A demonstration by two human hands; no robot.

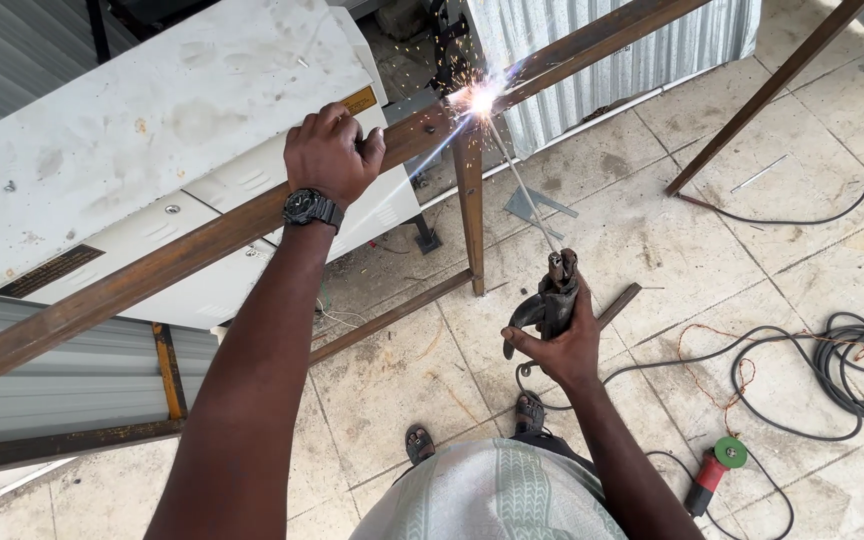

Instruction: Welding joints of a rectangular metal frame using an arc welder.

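Note:
My left hand (330,152), with a black wristwatch, grips the top rail of a rusty steel frame (152,270). My right hand (560,345) is closed around a dark welding electrode holder (550,300). A thin welding rod (522,185) runs up from the holder to the joint where the rail meets a vertical post (469,215). Bright sparks (479,98) flare at that joint.
A white metal cabinet (152,120) stands behind the rail. Corrugated sheet (602,60) lies at the top. Black cables (857,365) coil on the tiled floor at right, near a red angle grinder with a green disc (715,468). Another steel bar (762,95) leans at upper right.

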